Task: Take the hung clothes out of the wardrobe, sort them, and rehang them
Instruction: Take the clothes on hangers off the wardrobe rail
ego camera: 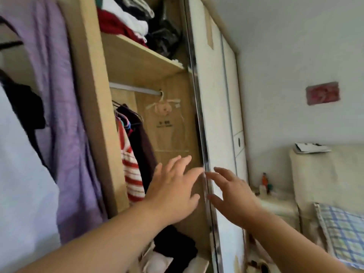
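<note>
The wardrobe stands open, with a metal rail (136, 89) under a wooden shelf (137, 58). A red-and-white striped top (132, 174) and a dark maroon garment (140, 142) hang at the rail's left end on coloured hangers. A clear hanging bag with a pink bow (166, 123) hangs at the right end. My left hand (173, 192) is open, fingers spread, in front of the wardrobe's back panel. My right hand (230, 194) is open too, its fingertips at the chrome edge of the sliding door (202, 150). Neither hand holds anything.
A purple garment (59, 115) and a dark one (23, 107) hang in the left compartment. Folded clothes (130, 22) fill the top shelf; more lie at the wardrobe bottom (173, 251). A white sliding door (214, 115), a bed with a checked cloth (340, 233) and small bottles (265, 184) lie to the right.
</note>
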`<state>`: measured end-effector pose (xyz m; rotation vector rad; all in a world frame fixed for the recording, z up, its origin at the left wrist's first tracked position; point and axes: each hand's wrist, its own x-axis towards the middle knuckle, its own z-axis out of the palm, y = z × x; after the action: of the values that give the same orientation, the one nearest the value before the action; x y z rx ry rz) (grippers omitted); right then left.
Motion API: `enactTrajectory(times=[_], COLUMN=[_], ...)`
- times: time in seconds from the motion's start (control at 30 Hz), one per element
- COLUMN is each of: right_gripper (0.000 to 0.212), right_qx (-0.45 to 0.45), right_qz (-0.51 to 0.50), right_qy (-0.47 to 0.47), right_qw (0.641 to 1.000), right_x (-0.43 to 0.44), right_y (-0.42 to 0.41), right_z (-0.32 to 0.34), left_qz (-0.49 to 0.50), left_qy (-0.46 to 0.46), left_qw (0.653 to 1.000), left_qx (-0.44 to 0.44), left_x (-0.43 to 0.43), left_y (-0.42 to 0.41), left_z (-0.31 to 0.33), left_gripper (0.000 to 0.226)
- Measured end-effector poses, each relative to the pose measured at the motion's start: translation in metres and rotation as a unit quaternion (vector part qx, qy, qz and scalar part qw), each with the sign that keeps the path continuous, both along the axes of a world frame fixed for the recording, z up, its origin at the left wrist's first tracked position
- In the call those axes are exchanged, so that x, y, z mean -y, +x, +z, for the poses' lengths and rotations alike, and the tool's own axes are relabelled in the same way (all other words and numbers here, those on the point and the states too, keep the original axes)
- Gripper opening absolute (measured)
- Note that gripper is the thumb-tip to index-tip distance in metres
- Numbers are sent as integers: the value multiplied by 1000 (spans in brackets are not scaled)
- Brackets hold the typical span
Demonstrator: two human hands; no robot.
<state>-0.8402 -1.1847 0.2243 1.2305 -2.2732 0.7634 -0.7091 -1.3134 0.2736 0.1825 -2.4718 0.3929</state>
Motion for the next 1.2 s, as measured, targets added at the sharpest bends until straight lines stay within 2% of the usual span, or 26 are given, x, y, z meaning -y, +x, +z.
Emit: enactTrajectory(times=[0.1,0.3,0.5,0.6,0.7,0.83,1.03,1.2], right_gripper=[60,60,60,59,53,43,52,50], right_qx=[-32,-70,-85,-72,-48,-28,84,164], right_qz=[45,136,228,261,289,325,368,381], right_qy=[-26,-74,-87,-87,-73,-51,-47,-62], right_qw=[998,985,966,959,953,944,925,908], right_x=[47,112,160,187,220,269,327,360], right_y=[3,-12,-47,-61,-73,-85,-99,-107], right_z=[31,87,141,170,198,232,250,263], left_qz=[45,146,288,352,405,449,456,449], left_qy=[-15,-104,-164,-160,-177,-207,-262,-273], left_qw=[998,975,915,893,873,844,823,819], left_qx=[-39,-129,-231,-232,-204,-209,-215,-229], left_x=[25,48,67,78,84,88,95,95], left_y=[10,22,33,33,19,5,3,1], left_z=[30,92,144,170,188,196,193,193], left_gripper=[65,59,62,65,67,61,39,43])
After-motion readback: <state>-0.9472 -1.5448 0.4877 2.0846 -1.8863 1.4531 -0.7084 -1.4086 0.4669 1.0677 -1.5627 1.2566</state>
